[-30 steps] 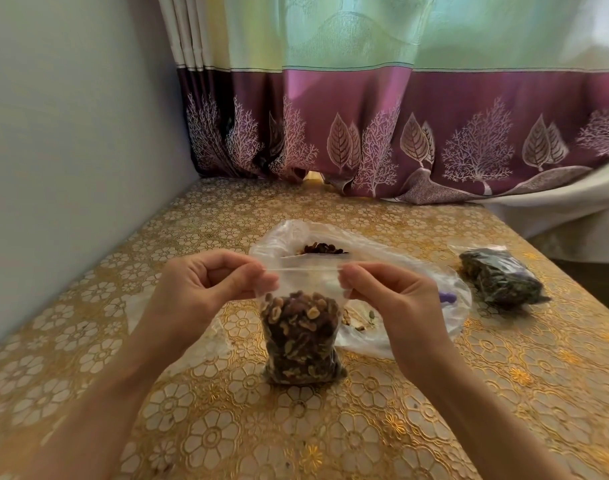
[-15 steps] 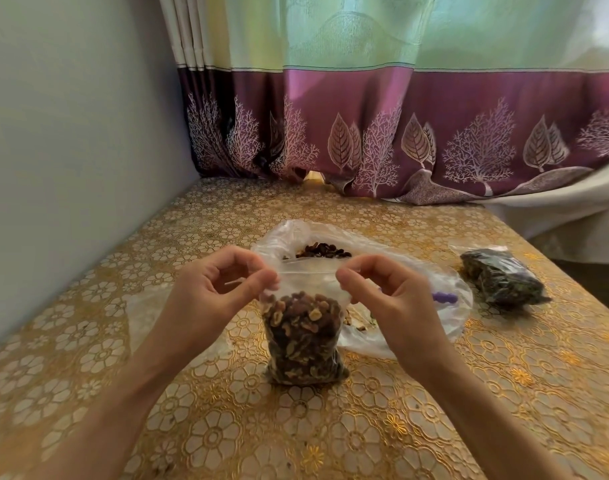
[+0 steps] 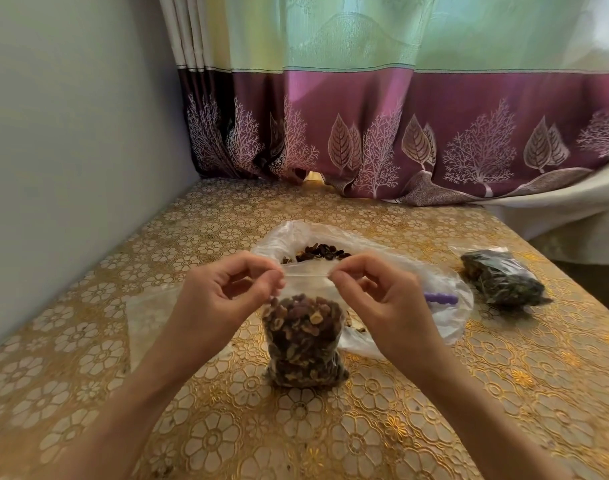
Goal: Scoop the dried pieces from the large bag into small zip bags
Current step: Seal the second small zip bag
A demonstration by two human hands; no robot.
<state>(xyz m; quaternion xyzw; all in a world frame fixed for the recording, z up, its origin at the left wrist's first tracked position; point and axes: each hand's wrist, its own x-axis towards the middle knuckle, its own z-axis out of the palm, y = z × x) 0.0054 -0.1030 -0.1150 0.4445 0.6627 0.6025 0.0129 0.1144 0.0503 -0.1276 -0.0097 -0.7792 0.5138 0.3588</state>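
A small clear zip bag (image 3: 304, 341), filled with brown dried pieces, stands upright on the table in front of me. My left hand (image 3: 223, 299) pinches the left end of its top strip. My right hand (image 3: 375, 299) pinches the right end. Behind it lies the large clear bag (image 3: 445, 306), its mouth open, with dark dried pieces (image 3: 322, 252) showing inside. A purple scoop handle (image 3: 439, 299) lies in the large bag, partly hidden by my right hand.
A filled small bag (image 3: 502, 282) of dark pieces lies at the right of the gold patterned table (image 3: 226, 427). Empty clear bags (image 3: 150, 317) lie flat at the left under my forearm. A wall runs along the left, a curtain along the back.
Both hands have shifted slightly along the bag's top strip, fingers curling more; the small bag stays standing in the same spot.
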